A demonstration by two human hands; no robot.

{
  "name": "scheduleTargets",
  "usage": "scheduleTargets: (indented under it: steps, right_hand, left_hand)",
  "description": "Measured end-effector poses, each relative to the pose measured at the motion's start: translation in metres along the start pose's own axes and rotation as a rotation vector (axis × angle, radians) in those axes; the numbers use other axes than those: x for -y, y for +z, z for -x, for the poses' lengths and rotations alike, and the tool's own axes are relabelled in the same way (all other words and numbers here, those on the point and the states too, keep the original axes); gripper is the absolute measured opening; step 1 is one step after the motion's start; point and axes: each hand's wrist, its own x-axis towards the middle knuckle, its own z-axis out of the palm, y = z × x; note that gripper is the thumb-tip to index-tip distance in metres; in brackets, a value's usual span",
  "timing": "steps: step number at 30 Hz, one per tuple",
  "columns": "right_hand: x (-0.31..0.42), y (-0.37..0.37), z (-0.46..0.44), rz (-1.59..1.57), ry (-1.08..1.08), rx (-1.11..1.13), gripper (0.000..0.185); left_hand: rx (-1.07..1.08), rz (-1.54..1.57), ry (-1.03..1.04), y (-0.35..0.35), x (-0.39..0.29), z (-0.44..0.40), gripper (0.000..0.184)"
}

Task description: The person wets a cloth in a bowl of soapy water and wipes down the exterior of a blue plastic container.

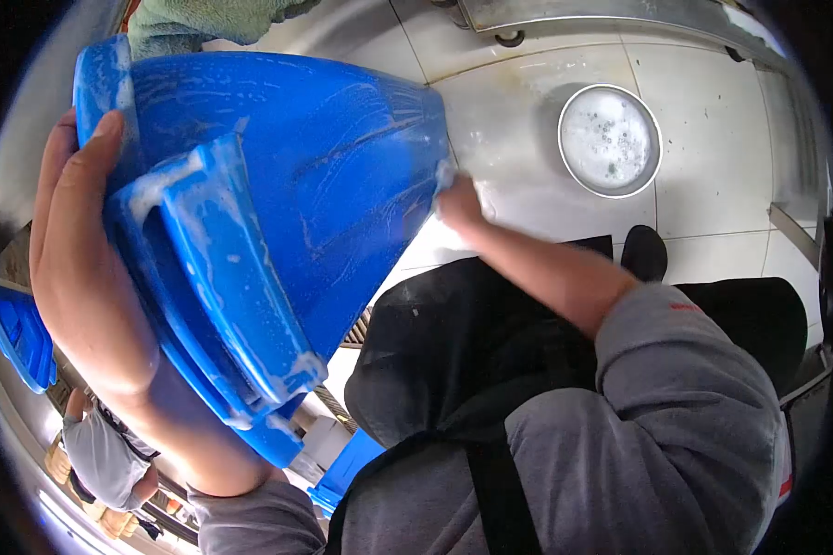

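Note:
A large blue plastic bin (342,139), streaked with white suds, lies tilted with its wide rimmed end toward me at the left. My left hand (83,213) is closed on that rim, its fingertips near the upper corner. A raised blue handle flap (222,250) with foam on it sits beside the hand. At the bin's narrow far end is my right hand (460,203), closed and pressed to the lower edge. Something pale shows at its fingers, too blurred to name.
A round metal bowl (610,141) of sudsy water stands on the tiled floor (546,217). A green towel (190,20) hangs at the top left. Another person (111,453) is at the lower left, near more blue plastic (18,340). Metal equipment (611,17) edges the top right.

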Motion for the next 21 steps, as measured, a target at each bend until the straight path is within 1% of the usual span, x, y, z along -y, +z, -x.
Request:
scheduleTargets:
  steps: [1,2,3,4,5,6,7,8,10,11,12,14,15,16,17,18,19,20,21]
  right_hand:
    - [-0.011,0.019,0.021,0.119,-0.687,-0.314,0.01]
    - [0.042,-0.001,0.079,-0.229,-0.306,0.16,0.014]
    - [0.064,0.0,0.111,-0.203,-1.06,-0.151,0.023]
    - [0.077,0.0,0.137,-0.074,-1.087,-0.076,0.034]
    - [0.096,-0.002,0.155,-0.146,-1.134,0.028,0.038]
    - [0.109,-0.002,0.16,-0.161,-1.13,0.059,0.04]
    - [0.103,0.001,0.155,-0.158,-1.206,0.04,0.041]
    - [0.095,0.005,0.144,-0.155,-1.276,0.02,0.042]
    - [0.074,-0.001,0.117,-0.046,-1.151,-0.059,0.035]
    - [0.044,0.01,0.097,-0.217,-0.893,-0.074,0.027]
    - [0.012,0.022,0.077,-0.378,-0.624,-0.089,0.02]
    - [-0.007,0.019,0.017,0.014,-0.759,-0.192,0.011]
    - [0.029,0.012,0.043,0.011,-0.327,-0.148,0.035]
    - [0.037,0.021,0.071,-0.145,-0.26,-0.112,0.04]
    - [0.032,0.041,0.103,-0.114,-0.378,-0.243,0.037]
    - [0.064,0.02,0.132,-0.127,-0.834,-0.284,0.055]
    - [0.08,0.013,0.163,-0.43,-0.752,-0.01,0.06]
    - [0.084,0.011,0.171,-0.603,-0.867,0.184,0.06]
    - [0.079,0.011,0.175,-0.405,-0.939,0.092,0.062]
  left_hand:
    - [0.006,0.002,0.009,0.0,0.003,0.0,0.037]
    - [0.015,0.004,0.009,0.001,0.003,0.0,0.037]
    - [0.005,0.069,-0.042,0.002,0.0,-0.001,0.036]
    - [-0.006,0.134,-0.093,0.003,-0.002,-0.001,0.036]
    - [0.002,0.135,-0.093,0.002,0.0,-0.001,0.036]
    - [0.011,0.118,-0.027,0.001,0.005,-0.001,0.036]
    - [0.019,0.101,0.04,0.0,0.009,-0.002,0.037]
    - [0.028,0.103,0.041,0.001,0.012,-0.003,0.037]
    - [0.04,0.106,0.044,-0.001,0.015,-0.002,0.037]
    - [0.032,-0.046,0.088,-0.003,0.014,-0.001,0.038]
    - [0.032,-0.044,0.084,-0.003,0.015,-0.002,0.038]
    - [0.054,0.055,0.074,-0.003,0.022,-0.002,0.039]
    - [0.061,0.055,0.074,-0.002,0.022,-0.001,0.039]
    - [0.08,0.089,0.061,-0.002,0.022,-0.001,0.039]
    - [0.091,0.123,0.044,-0.003,0.022,-0.002,0.04]
    - [0.09,0.123,0.04,-0.004,0.023,-0.002,0.04]
    - [0.102,0.083,0.045,-0.006,0.023,-0.002,0.04]
    - [0.114,0.042,0.052,-0.007,0.024,-0.003,0.04]
    - [0.114,0.038,0.052,-0.006,0.022,-0.002,0.04]
